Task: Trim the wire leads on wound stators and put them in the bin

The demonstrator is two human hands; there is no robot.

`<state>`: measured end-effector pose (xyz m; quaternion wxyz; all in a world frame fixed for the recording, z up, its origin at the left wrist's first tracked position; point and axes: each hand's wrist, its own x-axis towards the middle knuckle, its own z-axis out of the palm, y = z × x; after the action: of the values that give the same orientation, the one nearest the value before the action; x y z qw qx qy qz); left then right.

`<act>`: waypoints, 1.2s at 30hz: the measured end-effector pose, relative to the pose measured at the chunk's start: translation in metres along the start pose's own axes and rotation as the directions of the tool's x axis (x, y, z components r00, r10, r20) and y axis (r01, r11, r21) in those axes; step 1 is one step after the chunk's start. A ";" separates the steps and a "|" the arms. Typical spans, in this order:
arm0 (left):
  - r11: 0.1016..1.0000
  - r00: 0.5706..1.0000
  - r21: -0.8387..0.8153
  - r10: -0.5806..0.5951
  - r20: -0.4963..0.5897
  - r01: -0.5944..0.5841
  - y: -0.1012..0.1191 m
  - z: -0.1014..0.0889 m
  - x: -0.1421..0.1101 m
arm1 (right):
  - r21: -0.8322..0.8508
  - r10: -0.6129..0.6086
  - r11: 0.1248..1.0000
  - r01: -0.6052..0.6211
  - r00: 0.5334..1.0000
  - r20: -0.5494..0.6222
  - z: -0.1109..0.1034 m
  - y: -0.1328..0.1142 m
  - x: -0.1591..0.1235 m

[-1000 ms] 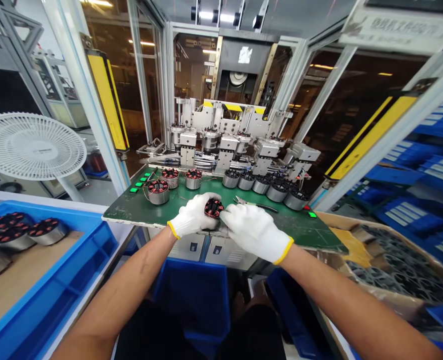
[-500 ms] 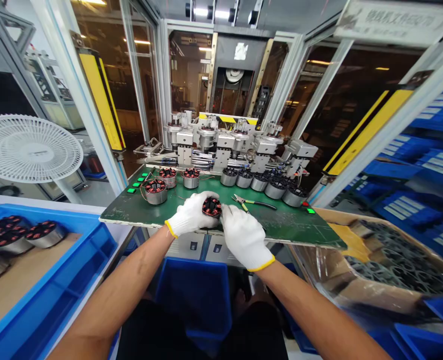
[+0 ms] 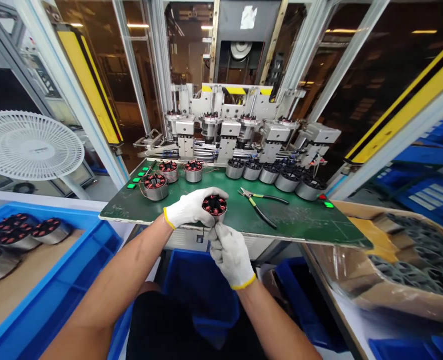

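My left hand [image 3: 193, 207], in a white glove with a yellow cuff, grips a motor stator [image 3: 214, 205] with copper windings and a black inner frame. It is held above the front edge of the green worktop [image 3: 221, 192]. Just below the stator, my right hand [image 3: 231, 250], gloved alike, is pinched closed near its lower edge; whatever lies between those fingertips is too small to make out. Cutting pliers [image 3: 257, 202] with black and yellow-green handles lie spread on the worktop, to the right of both hands.
Three wound stators [image 3: 155, 187] stand at the worktop's left, and several black-topped ones [image 3: 289, 180] line its back right. Behind is a winding machine [image 3: 229, 132]. A blue bin [image 3: 93, 260] of stators is at left, a box of grey parts [image 3: 394, 295] at right, a fan [image 3: 33, 145] far left.
My right hand has moved down and left from the stator's right side to beneath it, fingers now pinched. My left hand keeps holding the stator. The camera view has tilted down.
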<state>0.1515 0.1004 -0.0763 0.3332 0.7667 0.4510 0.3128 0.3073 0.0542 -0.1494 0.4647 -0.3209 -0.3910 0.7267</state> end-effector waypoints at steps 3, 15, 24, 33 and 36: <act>1.000 0.999 -0.014 0.006 0.037 -0.006 -0.001 -0.002 0.003 | -0.147 -0.061 0.988 0.050 0.996 -0.068 0.003 0.007 0.001; 0.957 0.911 0.059 -0.249 -0.328 0.283 0.013 0.017 -0.033 | -0.726 -0.359 0.683 0.082 0.903 -0.236 -0.064 -0.039 -0.057; 0.843 0.833 0.254 -0.336 -0.439 0.474 0.019 0.034 -0.017 | -0.733 -0.369 0.470 0.491 0.864 0.343 -0.023 -0.086 0.046; 0.949 0.800 -0.012 -0.273 -0.535 0.315 0.020 0.035 -0.027 | -0.814 -0.481 0.072 0.577 0.735 0.478 -0.027 -0.064 0.050; 0.884 0.776 -0.460 -0.234 -0.586 -0.081 0.016 0.050 -0.053 | -0.816 -0.435 0.121 0.566 0.769 0.469 -0.021 -0.056 0.019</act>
<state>0.1771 0.0348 -0.1019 0.3487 0.4975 0.4798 0.6330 0.3416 0.0918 -0.1129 0.3844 -0.3329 -0.8418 0.1812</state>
